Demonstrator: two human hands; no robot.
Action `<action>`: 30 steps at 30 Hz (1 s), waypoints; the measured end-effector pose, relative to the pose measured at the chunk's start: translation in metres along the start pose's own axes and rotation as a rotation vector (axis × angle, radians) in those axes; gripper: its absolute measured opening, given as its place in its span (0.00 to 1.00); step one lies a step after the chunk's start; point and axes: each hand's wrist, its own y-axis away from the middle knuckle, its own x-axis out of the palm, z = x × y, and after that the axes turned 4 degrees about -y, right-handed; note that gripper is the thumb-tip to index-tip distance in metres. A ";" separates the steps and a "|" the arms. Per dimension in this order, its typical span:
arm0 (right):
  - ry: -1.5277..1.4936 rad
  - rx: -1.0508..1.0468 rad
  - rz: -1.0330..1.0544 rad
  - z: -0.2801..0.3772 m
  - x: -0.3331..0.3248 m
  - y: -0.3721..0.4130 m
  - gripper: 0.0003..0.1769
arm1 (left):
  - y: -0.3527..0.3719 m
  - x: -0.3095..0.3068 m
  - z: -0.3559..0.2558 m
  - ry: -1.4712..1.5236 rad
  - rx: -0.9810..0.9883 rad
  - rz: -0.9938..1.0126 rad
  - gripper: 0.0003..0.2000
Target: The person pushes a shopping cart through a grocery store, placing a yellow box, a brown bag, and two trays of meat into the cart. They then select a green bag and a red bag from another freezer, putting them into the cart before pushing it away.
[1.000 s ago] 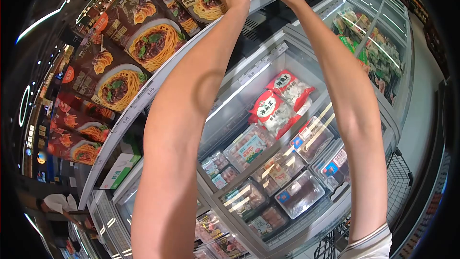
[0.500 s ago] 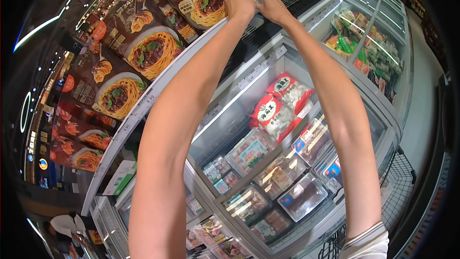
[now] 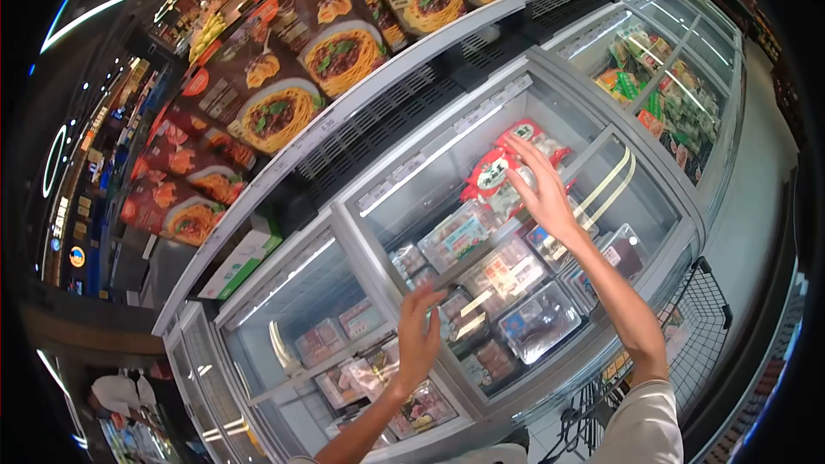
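Observation:
My right hand (image 3: 541, 192) is open, fingers spread, in the air above the glass lid of a chest freezer (image 3: 601, 129), in front of two red and white dumpling bags (image 3: 494, 174). My left hand (image 3: 418, 341) is also open and empty, lower down over the freezer's middle, above clear trays of packed meat (image 3: 507, 271). Neither hand holds anything. On the sloping shelf above the freezer lie dark noodle packs (image 3: 331, 43) showing plates of spaghetti.
A white and green box (image 3: 243, 259) sits on the ledge under the shelf. More freezers with green and red packs (image 3: 662, 90) run to the right. A black wire cart (image 3: 705, 309) stands at the lower right. Another person (image 3: 116, 395) is at the lower left.
Both hands have come down from the noodle packs on the top shelf, and now hover open over the freezer lid. The view has tilted down and back.

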 end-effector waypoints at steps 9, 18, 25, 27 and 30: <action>-0.154 0.710 -0.440 0.146 -0.036 0.320 0.17 | 0.303 -0.092 0.020 0.022 -0.525 -0.423 0.07; 0.176 0.402 -0.096 0.344 -0.047 0.416 0.16 | 0.294 -0.166 0.027 0.153 -0.075 -0.254 0.09; 0.316 0.670 -0.406 0.418 -0.062 0.557 0.15 | 0.343 -0.143 0.043 0.387 -0.227 -0.104 0.11; 0.389 0.681 -0.442 0.425 -0.063 0.594 0.15 | 0.350 -0.129 0.029 0.424 -0.196 -0.020 0.11; 0.455 0.719 -0.479 0.429 -0.072 0.617 0.15 | 0.359 -0.100 0.005 0.559 -0.159 0.100 0.10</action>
